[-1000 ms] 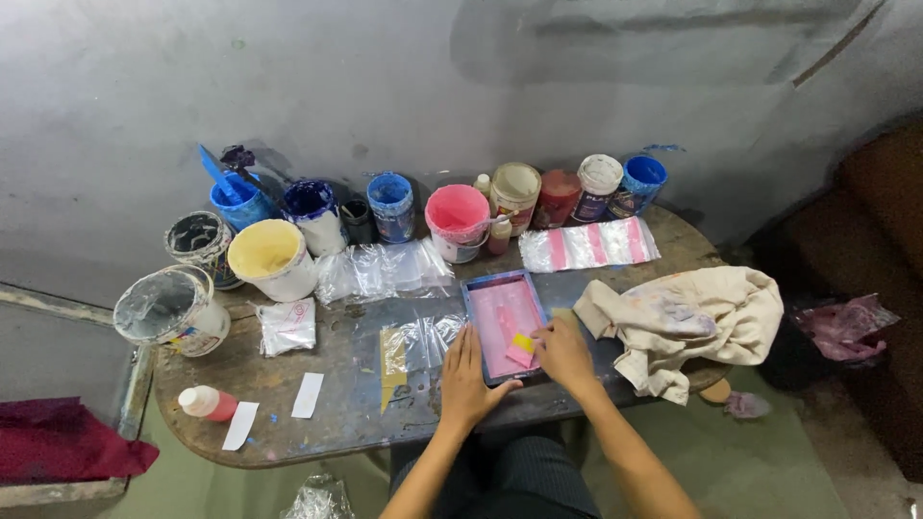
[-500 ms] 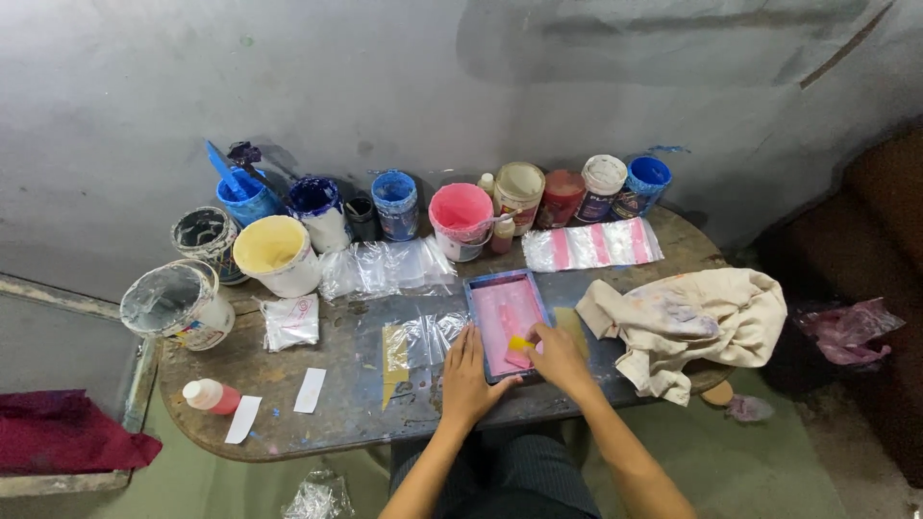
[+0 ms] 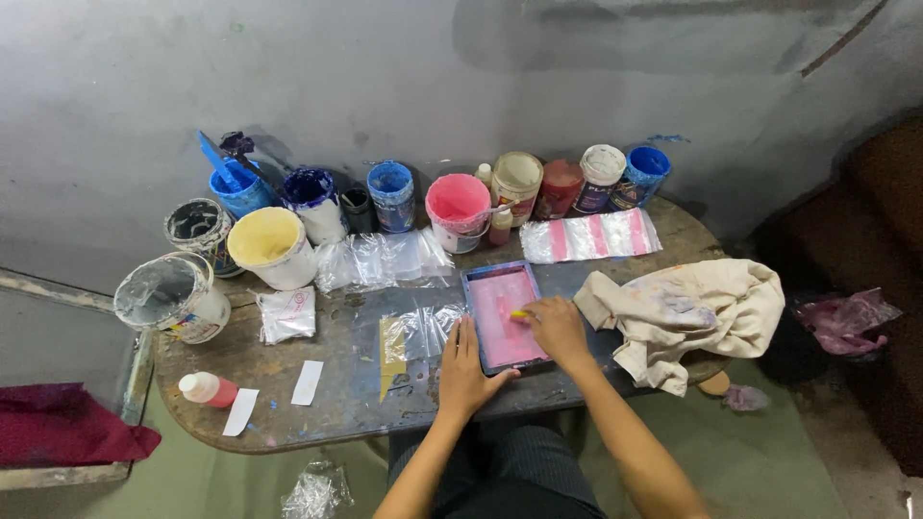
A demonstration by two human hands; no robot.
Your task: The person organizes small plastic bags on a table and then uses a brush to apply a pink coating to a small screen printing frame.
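Pink ink all over the little framed printing screen, which sits flat near the front edge of the worn wooden surface, right in front of the person. Left hand is spread flat with fingers open, pressing on the lower left corner of the frame to pin it, not really gripping anything. Right hand is curled shut on a small yellow squeegee resting on the mesh around the middle. Compared with a second ago, that hand has crept up the screen a bit, from the lower right part toward the centre, while the frame and the left hand look like they haven't budged, so to me it reads as a stroke across the mesh in progress, with the screen staying registered. Under and just left of the frame there's a clear plastic bag with a yellowish patch. Behind it, a pile of more clear bags, and a row of paint tubs along the wall: a pink tub, a yellow tub, a couple of blue ones. Off to the right, touching nothing the hands are on, a stained cream cloth, and behind that a pink-striped clear bag. Small red bottle at far left.
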